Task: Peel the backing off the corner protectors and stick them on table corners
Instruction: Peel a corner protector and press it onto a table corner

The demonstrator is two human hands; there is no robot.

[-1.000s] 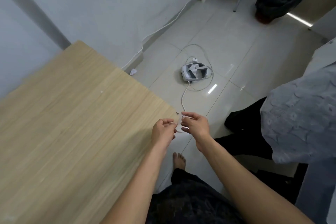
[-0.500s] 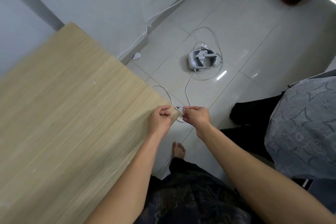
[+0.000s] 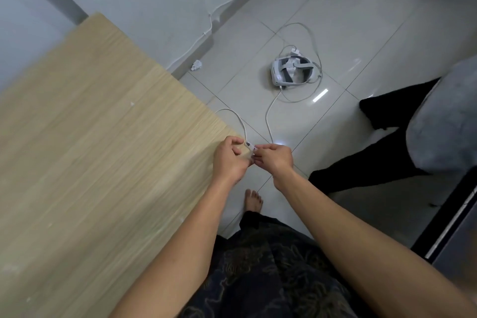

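Observation:
A light wooden table point(image 3: 103, 150) fills the left of the head view, its near right corner under my hands. A small clear corner protector point(image 3: 249, 146) with a white backing strip sits at that corner. My left hand point(image 3: 231, 161) curls over the corner and pinches the protector from the table side. My right hand point(image 3: 275, 159) pinches its outer end, just off the table's edge. Most of the protector is hidden by my fingers.
A white headset point(image 3: 293, 71) with looping cables lies on the tiled floor beyond the corner. A crumpled scrap point(image 3: 196, 65) sits by the wall. Another person's dark legs point(image 3: 382, 147) and grey garment point(image 3: 446, 121) are at right. My bare foot point(image 3: 253, 200) is below my hands.
The view tilted downward, so the table and floor shifted in frame. Both hands moved in together onto the table corner and stay pinched on the protector.

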